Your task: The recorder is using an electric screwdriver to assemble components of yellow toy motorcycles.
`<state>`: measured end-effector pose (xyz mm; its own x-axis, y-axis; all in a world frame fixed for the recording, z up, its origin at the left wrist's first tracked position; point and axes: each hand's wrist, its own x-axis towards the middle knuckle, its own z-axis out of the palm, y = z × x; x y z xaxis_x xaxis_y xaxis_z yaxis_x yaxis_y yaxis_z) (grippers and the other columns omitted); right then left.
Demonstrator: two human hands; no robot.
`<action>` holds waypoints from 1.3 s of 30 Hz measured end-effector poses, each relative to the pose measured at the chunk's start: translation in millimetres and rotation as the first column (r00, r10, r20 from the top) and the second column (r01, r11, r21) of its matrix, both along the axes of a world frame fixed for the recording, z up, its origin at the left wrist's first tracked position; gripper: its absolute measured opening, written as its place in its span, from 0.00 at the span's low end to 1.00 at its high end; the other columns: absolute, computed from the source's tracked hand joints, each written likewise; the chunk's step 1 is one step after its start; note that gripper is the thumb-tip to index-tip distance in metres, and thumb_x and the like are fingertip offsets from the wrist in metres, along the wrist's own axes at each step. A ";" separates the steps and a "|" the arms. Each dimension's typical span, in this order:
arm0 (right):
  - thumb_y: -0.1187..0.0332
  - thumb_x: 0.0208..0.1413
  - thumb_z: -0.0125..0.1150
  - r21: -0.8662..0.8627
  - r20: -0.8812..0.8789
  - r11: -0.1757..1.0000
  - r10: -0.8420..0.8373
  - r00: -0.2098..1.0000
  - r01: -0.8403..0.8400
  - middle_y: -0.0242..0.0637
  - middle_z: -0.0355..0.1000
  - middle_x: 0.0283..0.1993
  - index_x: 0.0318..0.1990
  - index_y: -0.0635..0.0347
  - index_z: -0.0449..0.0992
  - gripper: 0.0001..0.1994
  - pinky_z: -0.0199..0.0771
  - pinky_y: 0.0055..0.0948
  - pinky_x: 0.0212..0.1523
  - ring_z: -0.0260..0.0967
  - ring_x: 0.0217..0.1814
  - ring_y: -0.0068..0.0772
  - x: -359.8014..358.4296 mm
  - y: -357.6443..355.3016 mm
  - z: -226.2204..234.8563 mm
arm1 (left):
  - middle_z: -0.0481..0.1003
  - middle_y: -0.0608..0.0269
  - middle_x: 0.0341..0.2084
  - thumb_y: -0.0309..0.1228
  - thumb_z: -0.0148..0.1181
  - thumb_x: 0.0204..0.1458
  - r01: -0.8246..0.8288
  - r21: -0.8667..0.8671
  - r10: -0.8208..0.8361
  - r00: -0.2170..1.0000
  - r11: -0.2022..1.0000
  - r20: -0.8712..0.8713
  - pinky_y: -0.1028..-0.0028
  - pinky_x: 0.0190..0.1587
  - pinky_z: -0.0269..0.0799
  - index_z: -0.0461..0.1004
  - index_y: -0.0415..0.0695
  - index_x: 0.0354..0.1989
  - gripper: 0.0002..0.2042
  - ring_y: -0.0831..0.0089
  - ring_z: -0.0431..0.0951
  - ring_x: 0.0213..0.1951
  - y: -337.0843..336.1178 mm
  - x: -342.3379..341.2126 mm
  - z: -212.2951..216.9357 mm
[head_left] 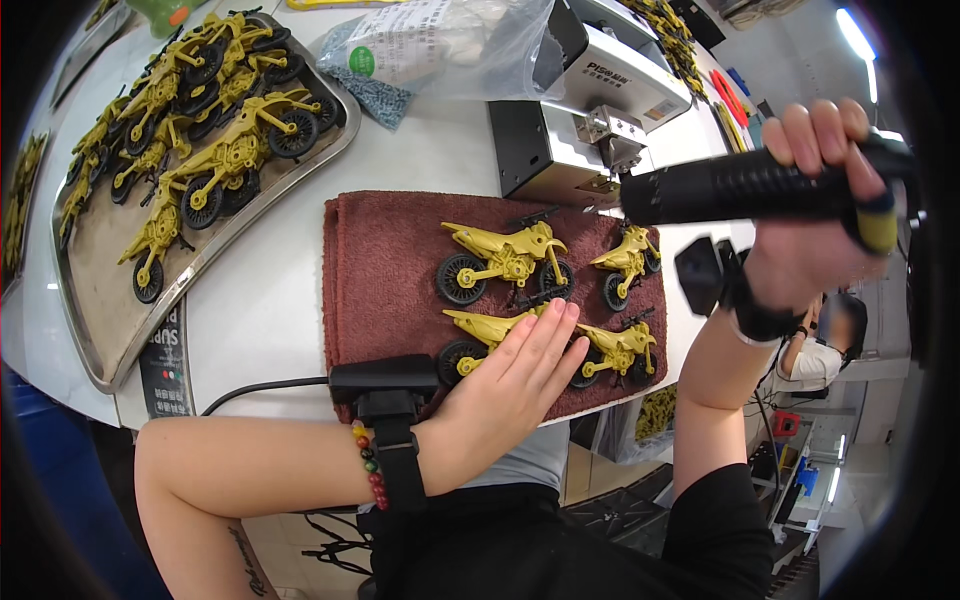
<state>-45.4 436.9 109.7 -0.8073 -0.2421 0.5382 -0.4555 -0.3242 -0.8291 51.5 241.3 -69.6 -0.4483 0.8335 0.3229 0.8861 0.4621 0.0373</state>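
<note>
My left hand [500,390] lies flat, fingers stretched out, over a yellow toy motorcycle [480,325] with black wheels; the hand hides part of it. A second toy motorcycle [512,255] sits just beyond my fingertips. At the right side of the brown towel [375,270] are two more, one farther toy motorcycle [625,262] and one nearer toy motorcycle [630,345]. Raised at the right, my right hand [805,265] is wrapped round a thick black electric screwdriver [725,190]. The screwdriver's front end points left, close to a small screw feeder [550,150].
A metal tray [95,290] heaped with toy motorcycles stands at the left. Behind the towel lie a clear plastic bag [480,45] and a bag of small blue-grey pieces [370,98]. A black cable [260,387] runs to my left wrist. Another person [810,355] is at far right.
</note>
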 end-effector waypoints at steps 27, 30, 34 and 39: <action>0.74 0.47 0.68 0.249 0.131 0.917 0.287 0.949 -0.311 0.29 0.67 0.31 0.38 0.51 0.62 0.18 0.68 0.31 0.36 0.67 0.30 0.30 35.6 -61.5 -44.1 | 0.71 0.65 0.41 0.35 0.52 0.48 -0.008 -0.020 0.008 1.000 1.000 0.026 0.73 0.46 0.63 0.77 0.43 0.40 0.14 0.70 0.70 0.45 3.7 7.7 -14.6; 0.73 0.47 0.69 0.255 0.135 0.914 0.290 0.948 -0.316 0.29 0.67 0.30 0.38 0.52 0.63 0.18 0.69 0.32 0.36 0.67 0.30 0.30 35.6 -58.3 -43.6 | 0.70 0.62 0.44 0.35 0.50 0.49 -0.011 -0.046 0.014 0.998 0.999 0.067 0.71 0.51 0.62 0.73 0.42 0.46 0.17 0.67 0.69 0.48 2.1 7.9 -5.6; 0.72 0.46 0.69 0.039 0.041 0.966 0.254 0.966 -0.256 0.29 0.67 0.30 0.39 0.54 0.63 0.19 0.69 0.32 0.36 0.67 0.30 0.26 41.5 -40.6 -36.4 | 0.69 0.55 0.52 0.35 0.47 0.53 0.025 -0.070 -0.016 0.992 0.997 0.124 0.68 0.59 0.60 0.66 0.39 0.59 0.24 0.61 0.69 0.54 5.6 3.1 7.6; 0.61 0.38 0.62 -0.063 -0.151 0.985 -0.169 0.974 0.161 0.30 0.59 0.27 0.27 0.54 0.64 0.14 0.60 0.24 0.37 0.58 0.28 0.24 30.7 22.0 35.8 | 0.52 0.35 0.65 0.37 0.55 0.43 0.013 -0.052 -0.008 0.994 0.999 0.106 0.58 0.68 0.46 0.54 0.33 0.65 0.38 0.44 0.52 0.67 -1.9 -1.2 7.8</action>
<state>-14.7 458.9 145.5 -0.7397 -0.0823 0.6679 -0.6278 -0.2730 -0.7289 50.3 239.4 -61.8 -0.4688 0.8529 0.2299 0.8832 0.4565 0.1074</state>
